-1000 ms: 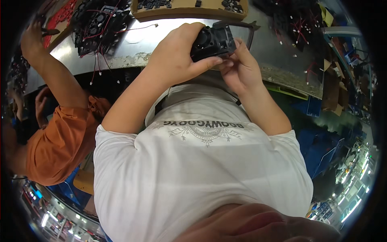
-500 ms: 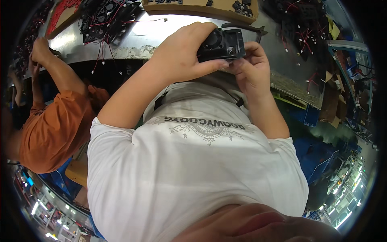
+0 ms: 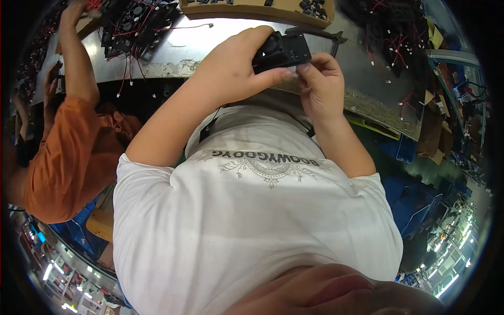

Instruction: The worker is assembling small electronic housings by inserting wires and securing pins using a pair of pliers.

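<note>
My left hand (image 3: 237,65) is wrapped round a black plastic fan housing (image 3: 294,50), its thumb along the near side. The round fan in the housing's left part is partly covered by my fingers. At the housing's right near corner, my right hand (image 3: 325,86) is closed, thumb and fingertips pinched against it; whether a small part is also between them is hidden. Both hands hold the piece just above the near edge of the metal bench (image 3: 178,44). Just beyond it lies a dark-handled hand tool, like pliers (image 3: 328,35).
A cardboard tray (image 3: 252,16) with small black parts stands at the back. Piles of black fans with red wires (image 3: 131,23) and wired black parts (image 3: 396,39) lie left and right. At left, a co-worker in an orange sleeve (image 3: 68,157) reaches over the bench.
The fan housing has tilted, turning its flat right part more into view, and shifted slightly left with both hands. The co-worker's arm has reached farther away over the bench.
</note>
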### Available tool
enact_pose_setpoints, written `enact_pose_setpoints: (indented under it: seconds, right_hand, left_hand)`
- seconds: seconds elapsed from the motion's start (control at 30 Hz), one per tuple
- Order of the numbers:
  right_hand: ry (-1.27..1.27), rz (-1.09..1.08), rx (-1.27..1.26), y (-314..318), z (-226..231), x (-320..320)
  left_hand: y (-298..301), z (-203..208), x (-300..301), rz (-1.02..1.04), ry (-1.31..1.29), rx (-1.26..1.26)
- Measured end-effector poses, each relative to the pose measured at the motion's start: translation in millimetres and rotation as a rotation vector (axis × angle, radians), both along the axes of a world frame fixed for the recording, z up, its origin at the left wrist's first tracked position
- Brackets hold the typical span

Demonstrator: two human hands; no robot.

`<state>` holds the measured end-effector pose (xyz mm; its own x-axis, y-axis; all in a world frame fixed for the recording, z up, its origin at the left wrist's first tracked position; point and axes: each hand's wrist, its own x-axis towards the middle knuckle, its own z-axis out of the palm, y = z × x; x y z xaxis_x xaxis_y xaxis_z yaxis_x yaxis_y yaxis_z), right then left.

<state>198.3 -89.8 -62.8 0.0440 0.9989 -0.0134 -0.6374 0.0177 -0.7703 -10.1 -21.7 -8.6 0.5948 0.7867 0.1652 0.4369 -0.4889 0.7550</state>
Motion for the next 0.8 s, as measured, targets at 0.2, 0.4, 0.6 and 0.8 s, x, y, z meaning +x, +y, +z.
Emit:
enact_pose_setpoints:
  seconds: [0.2,0.4,0.6,0.8]
  right_hand:
    - [-0.111,-0.070,-0.064,1,7,-8]
    - [-0.120,-0.155,-0.029,7,10,-8]
    - [-0.156,-0.095,-0.068,5,13,-14]
    - [-0.047,0.029,-0.104,5,19,-7]
  left_hand:
    - [1,-7,-1,0.008,-0.031,-0.168]
    - [1,-15,-3,0.033,-0.079,-0.191]
    - [2,-14,-4,0.036,-0.102,-0.178]
    - [-2,-9,-2,0.030,-0.058,-0.200]
